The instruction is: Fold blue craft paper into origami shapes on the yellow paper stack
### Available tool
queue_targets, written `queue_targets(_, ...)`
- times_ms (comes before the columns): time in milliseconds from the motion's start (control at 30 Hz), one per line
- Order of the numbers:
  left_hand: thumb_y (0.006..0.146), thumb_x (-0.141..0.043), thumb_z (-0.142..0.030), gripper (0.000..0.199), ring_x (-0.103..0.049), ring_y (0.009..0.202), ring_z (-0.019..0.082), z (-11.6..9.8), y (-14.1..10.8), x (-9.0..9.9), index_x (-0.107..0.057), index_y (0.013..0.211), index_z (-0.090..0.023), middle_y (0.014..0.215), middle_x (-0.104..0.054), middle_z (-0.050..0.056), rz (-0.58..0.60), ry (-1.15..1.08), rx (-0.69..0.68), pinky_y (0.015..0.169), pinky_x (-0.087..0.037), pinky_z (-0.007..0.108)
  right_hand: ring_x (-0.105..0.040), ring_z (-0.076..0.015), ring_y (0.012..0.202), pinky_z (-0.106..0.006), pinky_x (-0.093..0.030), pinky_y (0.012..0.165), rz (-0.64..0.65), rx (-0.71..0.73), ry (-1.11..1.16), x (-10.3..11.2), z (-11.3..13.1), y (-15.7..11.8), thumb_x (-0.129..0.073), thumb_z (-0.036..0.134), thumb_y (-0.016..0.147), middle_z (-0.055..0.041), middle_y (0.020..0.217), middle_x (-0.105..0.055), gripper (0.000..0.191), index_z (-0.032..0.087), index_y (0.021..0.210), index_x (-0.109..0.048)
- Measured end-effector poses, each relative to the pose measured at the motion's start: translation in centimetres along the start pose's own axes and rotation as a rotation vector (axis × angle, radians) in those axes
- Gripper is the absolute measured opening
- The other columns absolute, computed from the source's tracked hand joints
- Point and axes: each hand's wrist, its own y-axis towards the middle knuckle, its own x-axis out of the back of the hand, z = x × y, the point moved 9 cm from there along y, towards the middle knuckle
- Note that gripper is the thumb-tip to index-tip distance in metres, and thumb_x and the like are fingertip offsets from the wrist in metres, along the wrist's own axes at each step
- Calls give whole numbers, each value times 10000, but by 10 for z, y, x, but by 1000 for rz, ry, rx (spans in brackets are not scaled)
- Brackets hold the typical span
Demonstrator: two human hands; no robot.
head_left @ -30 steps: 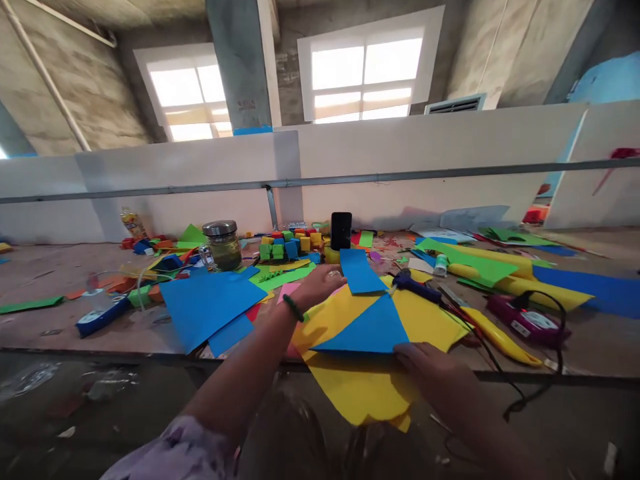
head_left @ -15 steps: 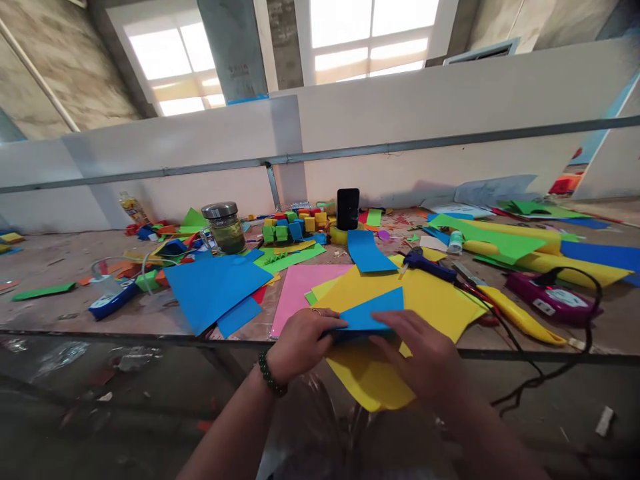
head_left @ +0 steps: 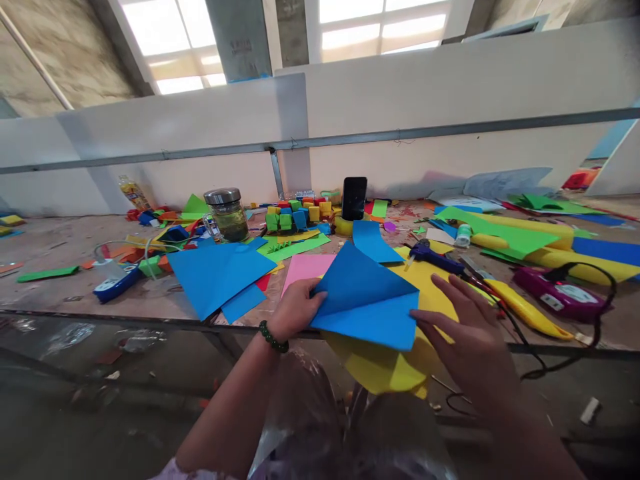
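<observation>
A sheet of blue paper (head_left: 365, 293) with a crease across it is held up over the table's front edge. My left hand (head_left: 296, 310), with a green bead bracelet at the wrist, pinches the sheet's left edge, thumb on top. At the opposite edge, my right hand (head_left: 463, 323) has its fingers spread, and a fingertip touches the sheet's right side. Beneath the blue sheet lie yellow sheets (head_left: 380, 367), partly hanging past the table edge, and a pink sheet (head_left: 305, 270).
Blue sheets (head_left: 220, 273) lie to the left, near a glass jar (head_left: 227, 217). A phone (head_left: 354, 198) stands behind small coloured blocks (head_left: 300, 217). To the right are a blue glue gun (head_left: 435, 257), a yellow-handled knife (head_left: 530, 313), and a purple power strip (head_left: 560, 293) with a cable.
The folded blue sheet has been opened out and now shows its crease. My right hand has moved right and its fingers have spread. The view has shifted slightly.
</observation>
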Motion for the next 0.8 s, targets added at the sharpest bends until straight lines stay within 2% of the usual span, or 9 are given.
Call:
queue_targets(67,810,-561,-270,385,-617,923,237,2,5,2,-629,1173,-162,1086,-693,70,-15,8,15,838,-482,333,-460,-324,1326,-541,-420,1037,45,53,17,-2,2,1,-550,239,903,-100,1381,-564,190,249,918,-739)
queue_targets(133,781,-600,-233,604,-586,1111,272,6,8,2,-495,1372,-168,1322,-600,99,-43,-10,32,971,-453,376,-520,-296,1276,-535,-441,1016,130,149,52,-13,9,0,-492,183,914,-95,1317,-622,257,256,1009,-719)
queue_targets(233,777,-613,-217,632,-543,1216,291,9,6,1,-480,1393,-164,1398,-542,109,-78,-63,41,1056,-411,407,-615,-250,1160,-483,-502,956,179,236,116,-22,21,-4,-415,70,885,-72,1170,-708,366,251,995,-713)
queue_targets(400,800,-601,-235,672,-612,1094,261,11,-11,11,-407,1439,-161,1349,-570,118,-209,-175,71,938,-500,347,-663,-221,1059,-431,-500,962,70,259,166,-8,38,0,-502,81,864,-81,1080,-737,296,220,1042,-694)
queue_targets(500,830,-578,-260,775,-615,1080,241,13,-23,14,-236,1520,-183,1469,-428,159,-248,-204,69,855,-532,319,-686,-212,990,-424,-492,952,27,296,161,-3,43,3,-533,77,869,-47,969,-761,222,218,912,-699)
queue_targets(567,843,-573,-273,835,-576,1160,262,12,-31,15,-127,1546,-203,1504,-363,173,-263,-142,49,885,-527,357,-695,-215,933,-413,-510,906,34,293,152,-5,43,4,-535,82,876,-49,923,-761,203,203,883,-698)
queue_targets(633,851,-585,-292,789,-476,1286,306,3,-41,19,-199,1533,-208,1491,-381,169,-324,16,2,993,-466,439,-695,-212,858,-392,-527,841,60,299,158,-7,46,4,-539,86,880,-56,871,-754,183,183,871,-693)
queue_targets(700,850,-610,-326,626,-428,1328,333,-17,-52,16,-425,1437,-213,1434,-465,151,-331,168,-101,1077,-373,508,-678,-206,794,-373,-532,783,95,320,171,-5,53,4,-536,75,876,-60,832,-740,174,169,870,-683)
queue_targets(800,838,-639,-327,448,-583,1158,292,-46,-64,-7,-597,1278,-250,1215,-653,93,-138,214,-264,1093,-338,531,-655,-199,789,-367,-526,798,114,346,200,8,62,13,-545,72,872,-60,849,-727,166,173,933,-662)
